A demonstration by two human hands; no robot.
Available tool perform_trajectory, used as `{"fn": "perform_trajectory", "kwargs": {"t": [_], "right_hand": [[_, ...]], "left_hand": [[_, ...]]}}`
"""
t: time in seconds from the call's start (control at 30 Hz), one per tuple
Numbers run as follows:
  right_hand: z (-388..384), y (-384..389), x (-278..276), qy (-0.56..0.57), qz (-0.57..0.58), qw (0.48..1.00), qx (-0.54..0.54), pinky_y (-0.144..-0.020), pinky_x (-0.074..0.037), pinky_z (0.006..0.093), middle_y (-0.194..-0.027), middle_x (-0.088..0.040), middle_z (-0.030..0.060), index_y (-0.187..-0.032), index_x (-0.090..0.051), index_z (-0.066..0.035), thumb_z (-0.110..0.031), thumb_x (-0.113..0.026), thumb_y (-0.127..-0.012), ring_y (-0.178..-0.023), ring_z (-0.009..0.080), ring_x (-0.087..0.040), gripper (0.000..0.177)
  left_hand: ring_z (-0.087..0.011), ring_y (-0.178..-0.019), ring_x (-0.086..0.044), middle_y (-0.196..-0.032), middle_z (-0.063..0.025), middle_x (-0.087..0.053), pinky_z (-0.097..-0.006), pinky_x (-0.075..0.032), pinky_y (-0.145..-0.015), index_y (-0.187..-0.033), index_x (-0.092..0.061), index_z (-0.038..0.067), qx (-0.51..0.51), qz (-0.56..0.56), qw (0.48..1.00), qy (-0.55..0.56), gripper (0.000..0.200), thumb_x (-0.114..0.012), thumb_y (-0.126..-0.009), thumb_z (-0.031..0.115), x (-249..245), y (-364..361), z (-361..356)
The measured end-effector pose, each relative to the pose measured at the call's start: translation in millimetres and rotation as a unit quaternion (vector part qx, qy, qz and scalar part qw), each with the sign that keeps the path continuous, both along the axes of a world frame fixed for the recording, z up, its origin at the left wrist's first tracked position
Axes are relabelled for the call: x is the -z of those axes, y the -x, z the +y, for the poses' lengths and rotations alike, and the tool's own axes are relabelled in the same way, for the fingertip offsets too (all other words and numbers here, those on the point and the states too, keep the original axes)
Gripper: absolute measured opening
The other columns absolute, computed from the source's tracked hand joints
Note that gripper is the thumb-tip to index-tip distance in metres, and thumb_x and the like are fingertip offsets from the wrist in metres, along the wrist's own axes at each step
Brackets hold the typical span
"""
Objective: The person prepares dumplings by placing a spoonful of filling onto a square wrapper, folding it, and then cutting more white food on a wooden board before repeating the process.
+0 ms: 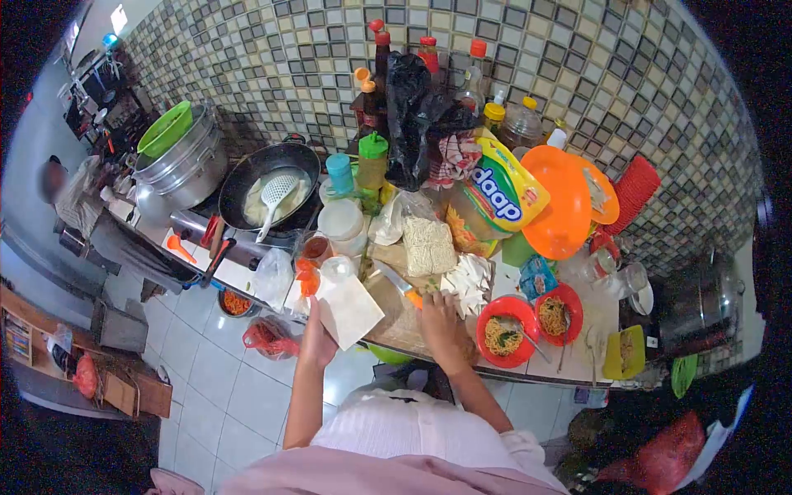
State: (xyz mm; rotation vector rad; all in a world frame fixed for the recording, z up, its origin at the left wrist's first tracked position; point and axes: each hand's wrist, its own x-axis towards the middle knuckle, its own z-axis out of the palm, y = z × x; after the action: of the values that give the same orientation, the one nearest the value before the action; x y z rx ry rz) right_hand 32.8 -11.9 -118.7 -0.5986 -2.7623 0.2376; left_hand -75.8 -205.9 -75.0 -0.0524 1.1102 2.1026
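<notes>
At the left of the scene, a green basket [165,129] sat in the top of a metal pot [196,161]. To the right of the pot, a black wok [237,198] on the stove contained a white slotted spoon [279,191], its handle directed toward the near rim. The left hand [318,337] pinched the near left edge of a square white sheet [351,312], which was positioned at the near edge of the tabletop [505,280]. An orange-red item [308,277] lay just beyond the fingers. To the right, a knife [396,282] with an orange handle was located over the cutting board [384,318]. The right hand [441,326] was palm down at the handle end, fingers extended; whether it gripped the handle could not be determined. A dry noodle block [429,246] was located beyond this hand, with white strips [468,285] to its near right. Farther right, two red bowls [487,345] [569,333] held noodles, and a yellow-green container [612,356] was situated near the right end.
</notes>
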Motion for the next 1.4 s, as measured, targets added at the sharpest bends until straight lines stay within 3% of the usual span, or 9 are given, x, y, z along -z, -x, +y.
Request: {"fn": "perform_trajectory", "kwargs": {"t": [0.23, 0.5, 0.77, 0.93, 1.1, 1.2, 1.27, 1.33, 1.4], "right_hand": [[-14, -24, -23, 0.064, 0.028, 0.997, 0.045, -0.063, -0.043, 0.0402, -0.086, -0.049, 0.0170, -0.088, -0.048, 0.001, -0.011, -0.051, -0.077, -0.074, 0.0329, -0.053, 0.017], [-20, -50, 3, 0.160, 0.006, 0.987, -0.009, -0.061, -0.042, 0.0468, -0.088, -0.046, 0.0212, -0.089, -0.043, 0.002, -0.013, -0.046, -0.083, -0.073, 0.0387, -0.052, 0.017], [-19, -51, -4, 0.164, 0.009, 0.985, 0.044, -0.060, -0.041, 0.0480, -0.083, -0.048, 0.0212, -0.091, -0.043, 0.000, -0.016, -0.044, -0.085, -0.076, 0.0401, -0.051, 0.018], [-30, -74, 5, 0.220, 0.179, 0.955, 0.082, -0.065, -0.037, 0.0467, -0.083, -0.050, 0.0204, -0.088, -0.044, 0.001, -0.018, -0.048, -0.084, -0.074, 0.0388, -0.051, 0.019], [-51, -83, -8, 0.332, 0.192, 0.918, 0.102, -0.065, -0.039, 0.0422, -0.079, -0.052, 0.0195, -0.088, -0.045, 0.000, -0.017, -0.054, -0.080, -0.075, 0.0364, -0.051, 0.021], [-61, -78, 2, 0.349, 0.201, 0.910, 0.098, -0.067, -0.040, 0.0409, -0.079, -0.053, 0.0203, -0.093, -0.047, -0.001, -0.018, -0.054, -0.080, -0.078, 0.0360, -0.052, 0.022], [-61, -72, 8, 0.270, 0.144, 0.949, 0.073, -0.067, -0.042, 0.0427, -0.082, -0.056, 0.0224, -0.100, -0.048, -0.001, -0.019, -0.051, -0.082, -0.078, 0.0372, -0.054, 0.026], [-59, -65, 21, 0.225, 0.169, 0.958, 0.048, -0.063, -0.044, 0.0454, -0.082, -0.058, 0.0232, -0.107, -0.048, -0.002, -0.021, -0.048, -0.084, -0.073, 0.0384, -0.056, 0.030], [-56, -58, 25, 0.179, 0.127, 0.974, 0.050, -0.059, -0.045, 0.0468, -0.078, -0.058, 0.0226, -0.107, -0.048, -0.002, -0.021, -0.046, -0.084, -0.066, 0.0388, -0.057, 0.030]], "left_hand": [[-0.0222, -0.108, -0.047, -0.119, -0.0104, -0.046, -0.0341, -0.038, -0.092, -0.125, -0.032, 0.002, -0.027, -0.012, 1.000, 0.006, 0.059, -0.033, -0.087, 0.048, -14, -13, -14], [-0.0200, -0.093, -0.055, -0.106, -0.0105, -0.053, -0.0293, -0.048, -0.079, -0.113, -0.042, -0.001, 0.017, -0.045, 0.997, 0.063, 0.037, -0.054, -0.079, 0.005, 7, -19, -19], [-0.0188, -0.088, -0.056, -0.100, -0.0101, -0.054, -0.0298, -0.048, -0.075, -0.112, -0.043, -0.002, 0.134, 0.063, 0.987, 0.067, 0.036, -0.053, -0.079, 0.007, 38, -8, 31], [-0.0197, -0.092, -0.055, -0.106, -0.0105, -0.053, -0.0323, -0.046, -0.079, -0.112, -0.044, -0.001, 0.177, 0.043, 0.973, 0.141, 0.035, -0.053, -0.081, 0.011, 39, 3, 64], [-0.0330, -0.107, -0.046, -0.118, -0.0222, -0.044, -0.0352, -0.038, -0.088, -0.115, -0.041, -0.005, 0.050, 0.454, 0.833, 0.312, 0.041, -0.052, -0.079, 0.011, 74, 9, 60], [-0.0383, -0.109, -0.042, -0.117, -0.0265, -0.042, -0.0359, -0.035, -0.091, -0.117, -0.038, -0.006, -0.081, 0.559, 0.762, 0.317, 0.045, -0.052, -0.077, 0.007, 67, -1, 49], [-0.0373, -0.112, -0.039, -0.121, -0.0243, -0.040, -0.0365, -0.032, -0.094, -0.121, -0.035, -0.005, -0.053, 0.532, 0.785, 0.313, 0.050, -0.053, -0.075, 0.004, 59, -9, 42], [-0.0356, -0.118, -0.032, -0.127, -0.0227, -0.034, -0.0396, -0.031, -0.095, -0.124, -0.031, -0.003, 0.001, 0.656, 0.653, 0.379, 0.058, -0.055, -0.072, 0.004, 45, -23, 38], [-0.0328, -0.123, -0.026, -0.130, -0.0192, -0.031, -0.0483, -0.028, -0.095, -0.127, -0.029, 0.001, 0.018, 0.648, 0.617, 0.446, 0.060, -0.055, -0.074, 0.009, 55, -38, 34]]}}
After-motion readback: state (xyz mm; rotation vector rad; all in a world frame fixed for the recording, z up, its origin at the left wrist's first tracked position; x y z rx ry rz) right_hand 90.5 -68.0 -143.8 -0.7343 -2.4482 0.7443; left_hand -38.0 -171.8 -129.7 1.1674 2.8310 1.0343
